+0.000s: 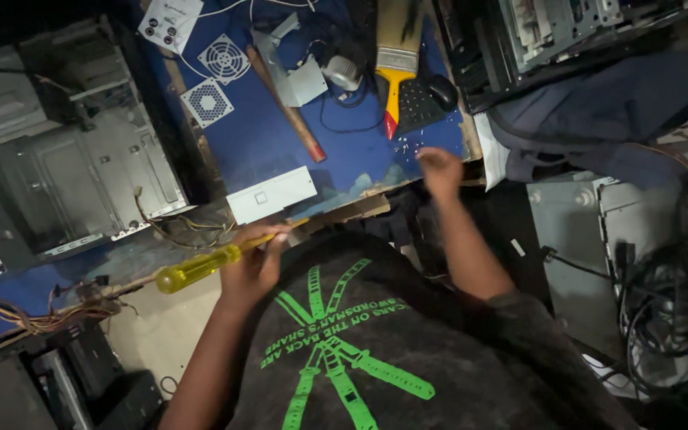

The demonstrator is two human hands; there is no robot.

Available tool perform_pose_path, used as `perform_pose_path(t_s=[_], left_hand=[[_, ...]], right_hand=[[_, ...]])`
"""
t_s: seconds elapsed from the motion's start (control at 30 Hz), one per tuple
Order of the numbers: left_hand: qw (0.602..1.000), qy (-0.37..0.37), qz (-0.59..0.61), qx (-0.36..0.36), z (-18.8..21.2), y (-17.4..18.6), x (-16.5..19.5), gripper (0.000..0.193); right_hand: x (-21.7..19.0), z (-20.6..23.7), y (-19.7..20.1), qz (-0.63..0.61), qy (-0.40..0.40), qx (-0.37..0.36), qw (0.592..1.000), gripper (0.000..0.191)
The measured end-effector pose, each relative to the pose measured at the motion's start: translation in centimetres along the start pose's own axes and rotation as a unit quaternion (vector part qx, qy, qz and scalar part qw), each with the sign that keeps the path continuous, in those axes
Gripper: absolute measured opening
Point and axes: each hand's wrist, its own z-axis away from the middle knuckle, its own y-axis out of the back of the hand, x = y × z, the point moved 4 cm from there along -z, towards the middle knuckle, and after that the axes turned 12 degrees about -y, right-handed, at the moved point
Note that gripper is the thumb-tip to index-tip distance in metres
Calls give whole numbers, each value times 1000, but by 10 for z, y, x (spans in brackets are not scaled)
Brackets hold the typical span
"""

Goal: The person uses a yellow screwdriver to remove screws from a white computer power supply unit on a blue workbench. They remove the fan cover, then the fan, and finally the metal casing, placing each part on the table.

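My left hand [255,261] grips a screwdriver with a clear yellow handle [197,267]; the handle points left and the shaft runs toward the white rectangular drive box [272,194] at the near edge of the blue table [264,143]. My right hand [441,170] hovers over the table's near right corner, blurred, fingers curled, with nothing visible in it. It is close to some small specks on the table top, below a wide paintbrush with a yellow and red handle [396,72].
A wooden-handled hammer [287,105], two white fan grilles [216,80], a black mouse [443,91] and cables lie on the table. Open computer cases [81,175] stand at left, another case at top right. A dark bag [599,111] and tangled cables [670,295] sit at right.
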Motion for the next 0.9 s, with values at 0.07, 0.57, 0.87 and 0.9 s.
perform_pose_path(t_s=[0.07,0.57,0.87,0.9], left_hand=[[995,33,-92,-15,9,8,-1,19],[971,-11,-239,26,30,42,14,27],[979,-6,-195,-52,7,73,12,24],[978,-12,-198,-64,1,74,11,24]], right_hand=[[-4,-18,26,79,-6,84,993,17],[-21,-46,45,7,50,260,964,17],[-22,37,-48,-125,-55,127,982,14],[-40,48,-75,-148,-56,42,987,15]])
